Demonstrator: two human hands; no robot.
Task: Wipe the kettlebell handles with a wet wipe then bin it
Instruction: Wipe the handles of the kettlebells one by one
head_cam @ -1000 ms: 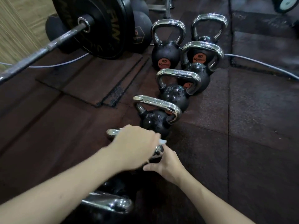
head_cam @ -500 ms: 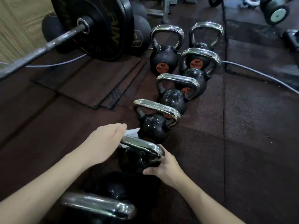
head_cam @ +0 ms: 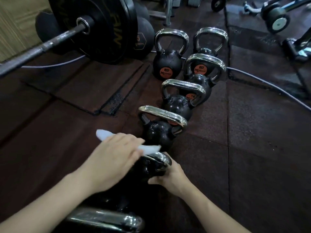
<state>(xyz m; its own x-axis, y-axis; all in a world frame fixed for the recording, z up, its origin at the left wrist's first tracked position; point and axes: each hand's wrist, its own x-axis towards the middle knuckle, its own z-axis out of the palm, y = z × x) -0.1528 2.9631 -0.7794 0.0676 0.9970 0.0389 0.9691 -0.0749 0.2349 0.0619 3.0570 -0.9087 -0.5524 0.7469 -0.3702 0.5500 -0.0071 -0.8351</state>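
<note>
Gym floor (head_cam: 252, 165) of dark rubber tiles w/ visible seams; a raised mat section (head_cam: 80, 88) sits toward the far left, near a pale wall. A loaded barbell (head_cam: 55, 39) w/ black plates lies across the far-left corner, a thin grey cable (head_cam: 269, 84) running behind it along the floor. Other equipment stands at the far-right edge, too dim to identify.

A row of black kettlebells w/ chrome handles runs from the near edge toward the far center, slightly diagonal. The kettlebell being worked (head_cam: 151, 167) is second from the near end; its handle's long axis runs roughly left-right, tilted toward the far left.

The left hand (head_cam: 114, 158) lies palm-down over that handle, fingers fairly flat, pressing a white wet wipe (head_cam: 148, 147) onto the chrome; one end of the wipe sticks out past the knuckles at far left. The right hand (head_cam: 170, 175) cups the bell's right side, fingers curled on the body below the handle's end. Both forearms enter from the near edge.
</note>
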